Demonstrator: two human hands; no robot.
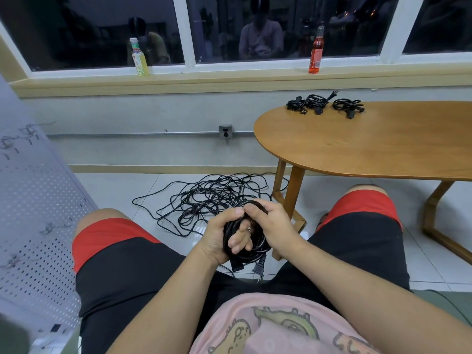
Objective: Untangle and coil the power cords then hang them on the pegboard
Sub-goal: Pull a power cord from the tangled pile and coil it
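Tiled floor (122,190) underfoot, dark window (281,26) up ahead, and dead centre, low between the knees: a coiled cord (258,247), black, bundled in tight loops. Gripped by both hands. Left hand (217,238) cupping it from the near side, fingers (238,242) curled through the middle of the loops, thumb pressed across the top. Right hand (274,224) clamped on the opposite side, fingers folded over the upper strands. Dangling under the bundle: a two-prong plug (258,271), prongs pointing down, with a blocky black connector (236,265) just beside it.

Beyond the hands, sprawled on the floor: a tangled heap of cords (204,200), loose strands looping out to the left and reaching toward the counter legs.

Up at right, on the wooden counter (370,146), near its far edge, three wound bundles side by side: left coil (296,104), middle coil (316,101), right coil (347,106).

Far left, leaning close by the knee: a white pegboard (33,213), some wire hooks near its top, too blurred to make out well.

Low on the grey wall, between pegboard and counter: a metal outlet (225,131).

On the window sill, well apart: a yellow bottle (140,58) and a red bottle (316,51). Dim seated figures reflected in the glass.
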